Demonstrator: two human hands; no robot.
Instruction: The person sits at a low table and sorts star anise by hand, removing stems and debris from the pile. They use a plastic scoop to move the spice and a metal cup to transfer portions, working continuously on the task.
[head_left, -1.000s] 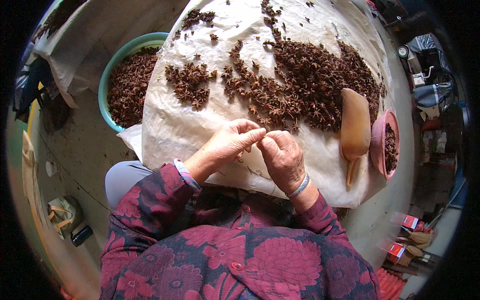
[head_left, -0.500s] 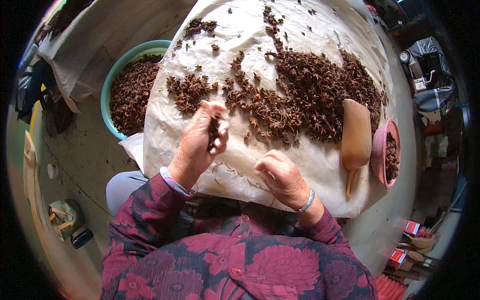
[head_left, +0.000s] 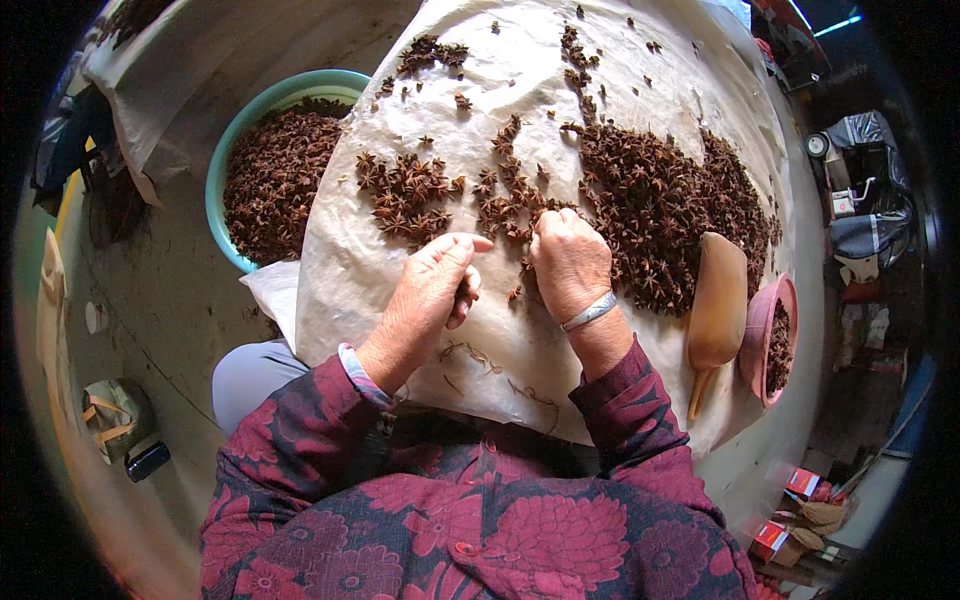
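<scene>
A large heap of brown star anise [head_left: 650, 190] covers the right part of a pale cloth [head_left: 340, 300], thinning toward the middle. My left hand [head_left: 430, 295] is curled over the near side of the cloth, with dark star anise showing inside its fingers. In front of it lies a smaller cluster of star anise [head_left: 405, 190]. My right hand [head_left: 572, 262], with a silvery bangle on the wrist, is closed at the heap's near left edge. Its fingertips point down among the pods, and what they pinch is hidden.
A tan scoop [head_left: 718, 305] lies right of my right hand, beside a pink bowl [head_left: 752, 350] holding brown bits. A turquoise basin [head_left: 215, 185] full of star anise stands left of the cloth. Thin stalks [head_left: 470, 355] lie near the cloth's front edge.
My right hand has moved forward from the front of the cloth to the edge of the heap. My left hand has shifted slightly right and nearer me, still curled. The view has shifted a little.
</scene>
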